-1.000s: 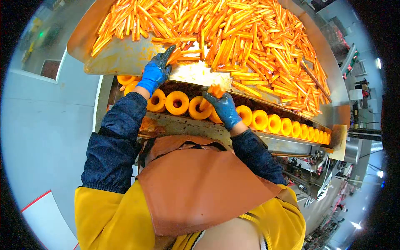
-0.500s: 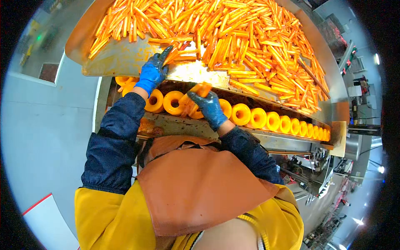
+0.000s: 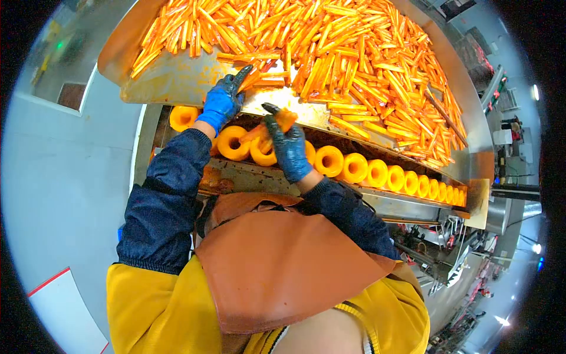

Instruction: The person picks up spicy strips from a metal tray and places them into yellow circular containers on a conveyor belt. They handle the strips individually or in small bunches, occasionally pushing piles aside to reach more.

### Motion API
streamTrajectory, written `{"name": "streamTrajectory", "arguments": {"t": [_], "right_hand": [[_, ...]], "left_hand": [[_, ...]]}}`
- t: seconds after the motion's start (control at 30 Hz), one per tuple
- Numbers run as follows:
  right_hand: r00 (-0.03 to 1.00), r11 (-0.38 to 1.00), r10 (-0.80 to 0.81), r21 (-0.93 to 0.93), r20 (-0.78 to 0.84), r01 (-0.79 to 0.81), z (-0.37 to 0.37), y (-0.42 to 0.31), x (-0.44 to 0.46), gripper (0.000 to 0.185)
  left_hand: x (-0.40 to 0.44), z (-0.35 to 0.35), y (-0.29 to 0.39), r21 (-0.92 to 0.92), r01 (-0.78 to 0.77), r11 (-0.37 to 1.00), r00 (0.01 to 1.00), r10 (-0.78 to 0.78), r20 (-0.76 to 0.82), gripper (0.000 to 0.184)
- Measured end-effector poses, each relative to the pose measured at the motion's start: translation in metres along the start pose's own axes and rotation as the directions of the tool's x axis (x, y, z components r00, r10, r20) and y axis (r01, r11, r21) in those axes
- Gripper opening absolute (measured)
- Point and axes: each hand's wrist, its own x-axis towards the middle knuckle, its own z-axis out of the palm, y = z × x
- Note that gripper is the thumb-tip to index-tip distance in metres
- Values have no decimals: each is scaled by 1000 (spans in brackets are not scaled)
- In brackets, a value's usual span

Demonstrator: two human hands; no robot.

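A heap of glossy orange sticks (image 3: 354, 59) coats much of a metal tray (image 3: 147, 85). At the tray's near edge my left hand (image 3: 225, 101), in a blue glove with dark fingertips, is closed on a few orange sticks (image 3: 252, 78). My right hand (image 3: 290, 144), gloved the same way, grips a short orange piece (image 3: 286, 120) between thumb and fingers. It is above a row of round orange cups (image 3: 329, 161) with hollow centres. An orange strip (image 3: 256, 132) lies across a cup beside this hand; whether the hand holds it too, I cannot tell.
The cups stand in a metal channel (image 3: 259, 172) along the tray's near side. A pale board (image 3: 480, 203) closes its right end. A brown apron (image 3: 295, 265) covers my front. Machinery (image 3: 436, 248) stands at the lower right.
My right hand has risen slightly away from the cups toward the tray, still with the orange piece. The cups have shifted along the channel. My left hand stays at the sticks, slightly right.
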Motion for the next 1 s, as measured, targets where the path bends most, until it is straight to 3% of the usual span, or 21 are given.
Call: {"name": "streamTrajectory", "arguments": {"t": [0.07,0.1,0.2,0.23,0.33,0.37,0.4,0.47,0.5,0.53,0.6,0.67,0.73,0.8,0.87,0.93,0.97,1.0], "right_hand": [[997,939,-64,-335,50,77,-4,22,-1,25],[981,809,-185,-559,55,183,-6,22,-1,26],[996,868,-85,-492,-20,64,-11,14,-4,25],[999,980,-8,-197,-44,-1,-9,-5,-5,21],[999,993,10,-118,50,-4,-5,28,5,16],[996,995,72,67,44,-75,7,40,6,12],[931,926,356,-166,83,-340,17,2,2,14],[975,986,15,-168,223,24,26,55,6,24],[954,950,115,-313,277,-23,31,51,6,36],[955,950,111,-310,276,-21,30,46,5,36],[912,772,26,-587,410,242,18,26,2,45],[924,769,50,-605,379,207,-7,13,4,42],[924,706,-20,-649,383,284,-48,8,14,35],[998,594,-34,-802,58,66,-94,-20,17,27],[984,187,-175,-979,43,76,-143,-53,19,24],[991,-54,101,-995,-86,-80,-179,-65,25,27],[991,-56,98,-995,-91,-86,-190,-65,30,27],[993,-86,115,-996,4,14,-198,-65,34,28]], "left_hand": [[0,0,0,-5,-3,1000,1000,3,-8,74],[0,-2,1,-9,3,1000,1000,-3,5,74],[0,-6,3,-30,8,1000,1000,-8,10,74],[-1,-7,3,-46,1,999,1000,-1,4,74],[-1,1,-2,5,-17,1000,1000,18,-24,74],[-1,2,-3,6,-19,1000,1000,19,-24,74],[0,1,-4,-11,-16,1000,1000,16,-6,74],[0,1,-4,-28,-14,1000,1000,15,14,74],[0,1,-3,-23,-2,1000,1000,2,23,74],[0,0,-2,-18,10,1000,999,-10,32,74],[0,5,-7,-38,-9,999,1000,10,19,74],[1,7,-8,-68,-27,997,1000,27,1,74],[-1,4,-5,-22,-1,1000,1000,1,3,74],[-2,-1,-2,-46,10,999,1000,-9,25,73],[-1,-4,1,-29,17,999,999,-16,31,73],[-1,0,-3,-9,3,1000,1000,-3,23,72],[-1,1,-6,-35,-17,999,1000,17,15,73],[0,1,-5,-60,-35,998,999,36,6,73]]}}
